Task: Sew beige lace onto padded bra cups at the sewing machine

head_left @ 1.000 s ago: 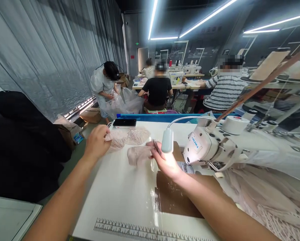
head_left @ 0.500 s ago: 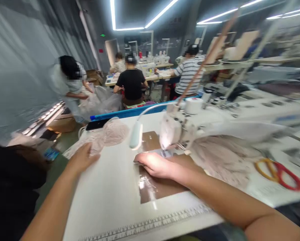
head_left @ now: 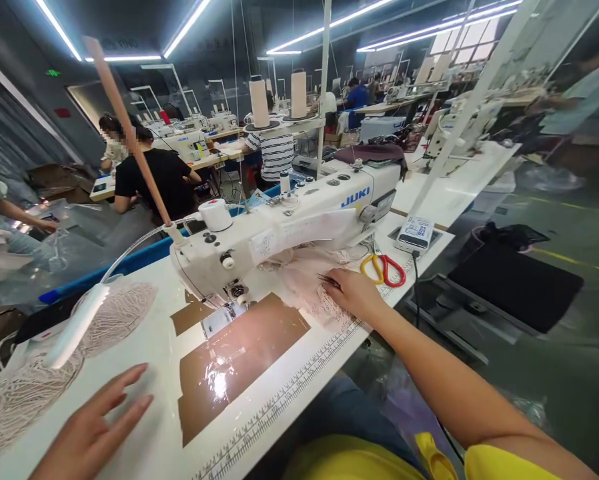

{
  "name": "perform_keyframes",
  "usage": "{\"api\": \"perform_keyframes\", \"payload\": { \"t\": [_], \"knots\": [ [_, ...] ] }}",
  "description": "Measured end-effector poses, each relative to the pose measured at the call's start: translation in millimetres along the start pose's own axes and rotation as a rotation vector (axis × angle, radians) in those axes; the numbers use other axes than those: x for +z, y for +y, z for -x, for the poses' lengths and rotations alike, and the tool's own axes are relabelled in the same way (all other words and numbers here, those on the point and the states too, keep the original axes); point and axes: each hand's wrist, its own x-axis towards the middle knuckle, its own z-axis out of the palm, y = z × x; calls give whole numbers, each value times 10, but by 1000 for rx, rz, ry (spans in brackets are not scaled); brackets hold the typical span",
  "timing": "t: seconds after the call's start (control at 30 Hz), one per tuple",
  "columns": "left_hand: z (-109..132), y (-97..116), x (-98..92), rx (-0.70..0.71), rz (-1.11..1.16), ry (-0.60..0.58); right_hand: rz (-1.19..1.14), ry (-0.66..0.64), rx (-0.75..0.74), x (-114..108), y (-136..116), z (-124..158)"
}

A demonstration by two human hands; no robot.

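Observation:
My right hand point(head_left: 357, 293) is closed around what look like dark tweezers point(head_left: 331, 281), their thin tips pointing left. It rests at a pile of pale pink fabric point(head_left: 304, 273) with a lacy edge, right of the sewing machine's needle area. My left hand point(head_left: 97, 420) is open over the white table point(head_left: 154, 347), its fingers apart and nothing in them. Farther left lie pale lace pieces point(head_left: 117, 317). The white sewing machine point(head_left: 279, 227) stands across the table, with a brown sheet point(head_left: 244, 353) under shiny clear film in front of its needle.
Scissors with red and yellow handles point(head_left: 393, 270) lie beyond my right hand, near a small white device point(head_left: 414, 233). A lit lamp point(head_left: 79, 327) hangs over the lace. A printed ruler point(head_left: 279, 387) runs along the front edge. Co-workers sit at machines behind.
The view has swung right. My right hand has moved from the brown sheet to the pink fabric. My left hand has come off the lace and is now over the table.

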Motion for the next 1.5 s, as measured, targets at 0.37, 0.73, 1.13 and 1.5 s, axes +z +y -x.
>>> {"api": "perform_keyframes", "payload": {
  "t": [0.37,0.73,1.13,1.5],
  "knots": [
    [-233,1925,1453,-82,1105,-592,-602,-22,-634,56,-607,549],
    [371,1498,977,-162,1143,-668,-949,-150,-197,34,-248,443],
    [682,895,388,-131,783,-138,-1039,-709,-393,113,-1334,384],
    [713,800,516,30,680,-307,-1035,-818,-517,386,-2037,218]
  ]
}}
